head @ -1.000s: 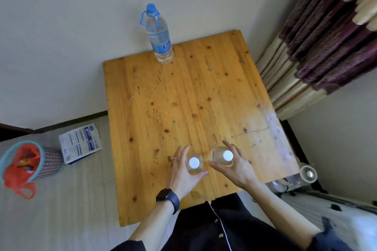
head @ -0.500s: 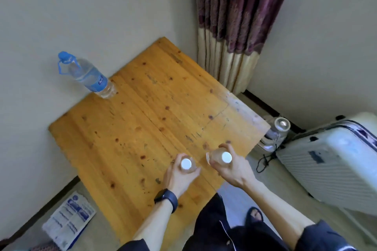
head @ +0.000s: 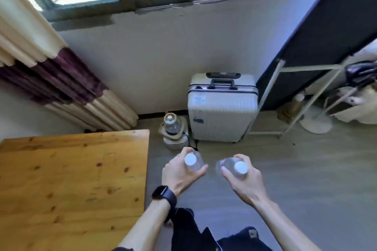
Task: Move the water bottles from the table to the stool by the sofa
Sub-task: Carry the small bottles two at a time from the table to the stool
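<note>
Wooden and yellow-brown, the table [head: 71,179] fills the left side of the view, and the part of its top that shows has no bottle on it. The grey floor [head: 295,179] spreads out to the right of it. A white suitcase [head: 222,112] stands against the wall under the window, and a small machine with a clear jar [head: 173,128] sits on the floor just beside it. The left hand [head: 181,175] is wrapped tight around a clear water bottle with a white cap [head: 192,161]. The right hand [head: 242,179] is wrapped tight around a second clear bottle with a white cap [head: 234,167]. Both bottles are up in the air over the floor, just past the table edge, near each other but not touching. So the first part looks done for these two: they are off the table and being carried. What is left is the walk to the stool and setting them down. No stool and no sofa show here, so I cannot tell how far away they are. Part of the table is out of view, so I cannot tell if more bottles wait there.
</note>
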`<state>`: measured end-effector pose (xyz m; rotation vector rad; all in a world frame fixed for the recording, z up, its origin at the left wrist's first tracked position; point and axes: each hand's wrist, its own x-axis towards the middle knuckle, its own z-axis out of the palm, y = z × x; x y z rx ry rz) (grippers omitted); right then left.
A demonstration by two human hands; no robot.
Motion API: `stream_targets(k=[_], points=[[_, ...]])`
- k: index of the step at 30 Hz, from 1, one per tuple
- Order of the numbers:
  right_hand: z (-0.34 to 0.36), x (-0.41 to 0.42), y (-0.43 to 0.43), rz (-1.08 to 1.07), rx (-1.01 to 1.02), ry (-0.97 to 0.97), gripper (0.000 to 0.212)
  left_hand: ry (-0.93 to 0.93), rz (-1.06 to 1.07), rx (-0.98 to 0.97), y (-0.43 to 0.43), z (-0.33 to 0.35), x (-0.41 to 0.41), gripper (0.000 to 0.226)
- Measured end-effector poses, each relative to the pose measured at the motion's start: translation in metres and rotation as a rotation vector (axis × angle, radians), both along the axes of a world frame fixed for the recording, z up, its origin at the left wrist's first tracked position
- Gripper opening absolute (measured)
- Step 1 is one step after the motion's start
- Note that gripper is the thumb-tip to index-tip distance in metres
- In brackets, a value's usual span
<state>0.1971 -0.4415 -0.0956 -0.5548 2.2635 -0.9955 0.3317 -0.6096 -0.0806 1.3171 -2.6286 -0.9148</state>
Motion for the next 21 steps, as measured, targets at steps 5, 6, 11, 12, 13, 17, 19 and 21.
stream_targets(k=[5,6,11,12,13,17,19,21], points=[[0.025,-0.065,0.14,-0.314,0.037,0.068,0.047,0.008,-0.316,0.018,0.111,0.035,-0.135,0.06],[0.032,-0.077,0.169,-0.375,0.051,0.093,0.049,0.014,-0.401,0.003,0.135,0.044,-0.163,0.059],[0.069,-0.131,0.3,-0.766,0.087,0.271,0.055,0.105,-0.755,-0.038,0.257,0.08,-0.293,0.055],[0.076,-0.14,0.324,-0.849,0.097,0.31,0.053,0.116,-0.813,-0.043,0.281,0.086,-0.315,0.053],[0.084,-0.149,0.348,-0.93,0.102,0.346,0.052,0.122,-0.863,-0.04,0.306,0.093,-0.335,0.053],[0.108,-0.183,0.434,-1.16,0.133,0.422,0.053,0.127,-1.053,-0.009,0.397,0.106,-0.407,0.058],[0.114,-0.2,0.474,-1.245,0.169,0.444,0.052,0.107,-1.156,-0.032,0.44,0.109,-0.439,0.059],[0.124,-0.22,0.51,-1.31,0.209,0.446,0.05,0.109,-1.259,-0.048,0.482,0.11,-0.471,0.058]])
